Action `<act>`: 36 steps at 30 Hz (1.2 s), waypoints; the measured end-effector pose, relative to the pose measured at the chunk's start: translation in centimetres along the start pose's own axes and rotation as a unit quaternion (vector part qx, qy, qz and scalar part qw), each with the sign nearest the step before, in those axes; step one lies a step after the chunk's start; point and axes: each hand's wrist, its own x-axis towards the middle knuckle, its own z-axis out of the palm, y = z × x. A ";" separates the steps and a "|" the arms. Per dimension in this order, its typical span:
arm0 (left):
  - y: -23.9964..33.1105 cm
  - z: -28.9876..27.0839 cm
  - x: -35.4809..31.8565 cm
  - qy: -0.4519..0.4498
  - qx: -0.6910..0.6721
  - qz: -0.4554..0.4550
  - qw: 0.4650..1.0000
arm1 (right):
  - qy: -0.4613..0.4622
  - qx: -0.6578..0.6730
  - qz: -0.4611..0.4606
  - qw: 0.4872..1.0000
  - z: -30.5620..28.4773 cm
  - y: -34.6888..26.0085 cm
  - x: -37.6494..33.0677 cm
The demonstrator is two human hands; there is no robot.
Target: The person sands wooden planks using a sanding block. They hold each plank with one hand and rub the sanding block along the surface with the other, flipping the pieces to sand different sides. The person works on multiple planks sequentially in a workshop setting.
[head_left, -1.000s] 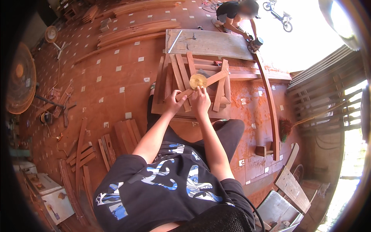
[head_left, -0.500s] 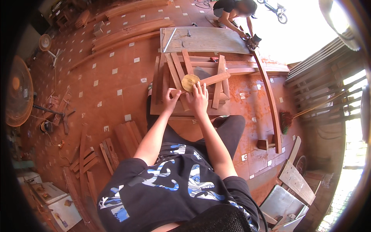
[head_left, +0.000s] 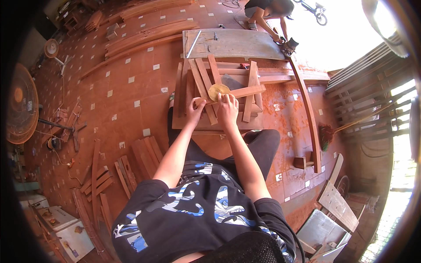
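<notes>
A reddish wooden strip [head_left: 250, 91] lies slantwise over other pieces on a low wooden work table [head_left: 199, 124]. My left hand [head_left: 195, 111] pinches what looks like the strip's left end, between thumb and fingers. Curled over the strip's middle is my right hand [head_left: 227, 110], which hides that part. Its fingertips meet the lower edge of a round yellowish disc [head_left: 218, 92]. Several wooden pieces surround the disc, including an upright-lying slat [head_left: 250, 93] on the right and a long slat [head_left: 199, 79] on the left.
Beyond the table, a person [head_left: 268, 17] crouches and holds a power tool [head_left: 288, 47] at a grey board [head_left: 241, 43]. A long beam [head_left: 305, 111] runs down the right side. Planks [head_left: 144, 151] lie on the tiled floor at left, near a standing fan [head_left: 21, 103].
My right fingers, stretched out before, are now curled. The wooden strip has slid slightly right and toward me, while the disc stays about where it was.
</notes>
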 end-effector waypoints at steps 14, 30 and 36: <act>-0.1 -1.3 -0.1 -0.032 -0.027 -0.072 0.997 | 0.055 0.045 0.002 0.997 -1.7 -1.2 -0.8; -1.7 -1.6 0.9 0.049 -0.171 -0.110 0.978 | 0.051 0.149 -0.045 0.987 -0.1 -5.4 -1.2; 0.8 -0.8 -0.7 -0.032 -0.015 -0.047 0.998 | 0.129 0.171 0.172 0.961 -2.0 3.8 0.0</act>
